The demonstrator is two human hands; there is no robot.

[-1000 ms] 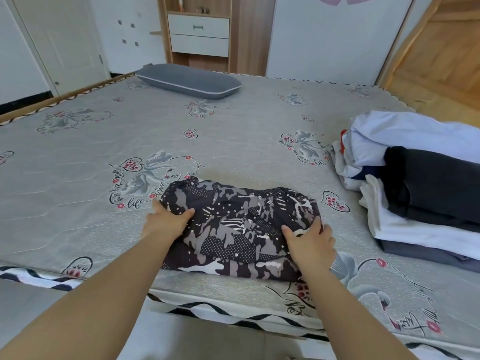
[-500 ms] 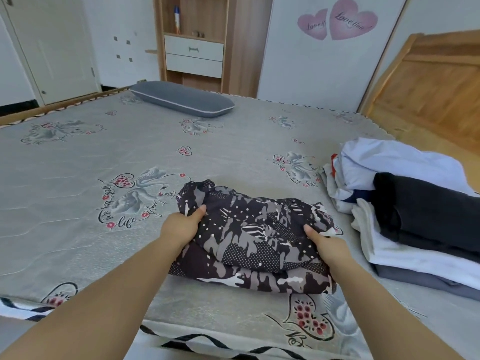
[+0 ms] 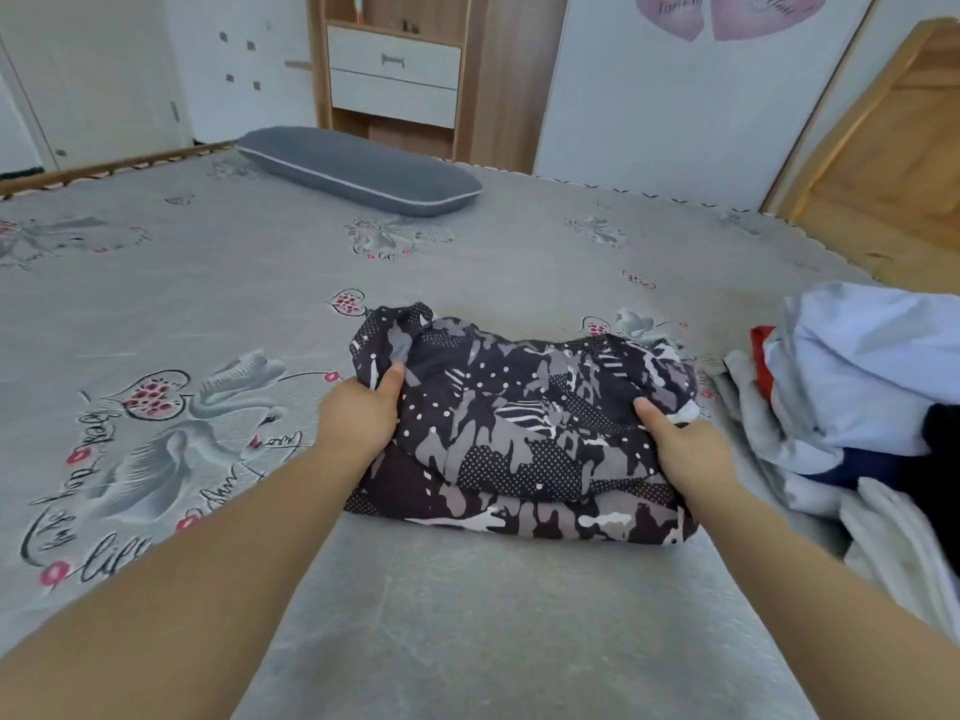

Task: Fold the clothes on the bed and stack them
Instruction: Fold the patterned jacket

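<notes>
Where soft camouflage garment (image 3: 519,433) folds, hands grip.

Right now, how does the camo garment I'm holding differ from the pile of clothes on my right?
The camo garment is one dark patterned piece, folded into a compact bundle; the pile of clothes is several plain white, pale blue, red and dark pieces lying loosely. The left hand and right hand grip the garment; the pile is untouched. Both lie on the bed.

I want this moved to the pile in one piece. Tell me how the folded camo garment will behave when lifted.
Probably floppy: the camo garment is soft cloth with loose, rumpled layers. Its folds may slip open unless supported from below; the left hand and right hand grip only its ends. It looks light for its bulk.
</notes>
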